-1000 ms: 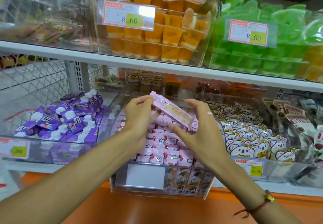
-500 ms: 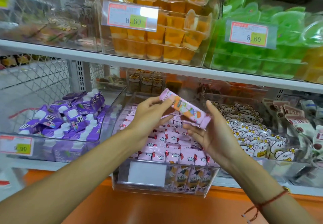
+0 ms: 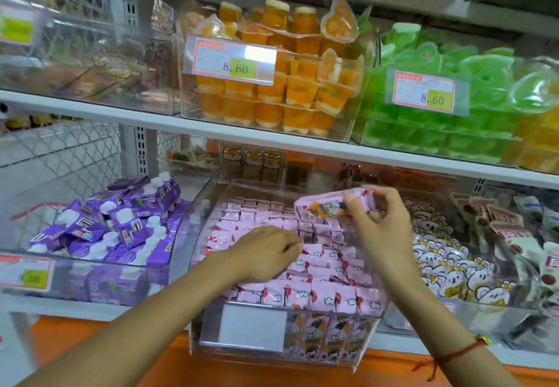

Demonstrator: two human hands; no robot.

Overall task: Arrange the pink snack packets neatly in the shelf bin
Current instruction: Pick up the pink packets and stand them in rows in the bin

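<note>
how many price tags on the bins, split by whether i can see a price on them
Tags showing 8.60: 2, on the orange jelly cup bin and the green jelly bin
Tags with a blurred, unreadable price: 1, on the purple pouch bin
Blank label holders: 1, on the pink snack packet bin
Total: 4

A fifth yellow tag at the upper left is too blurred to sort.

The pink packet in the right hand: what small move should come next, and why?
Probably lower the pink packet into the rows of the clear bin. The right hand pinches it above the standing packets, while the left hand rests on them with its fingers among them, perhaps to part a gap.
</note>
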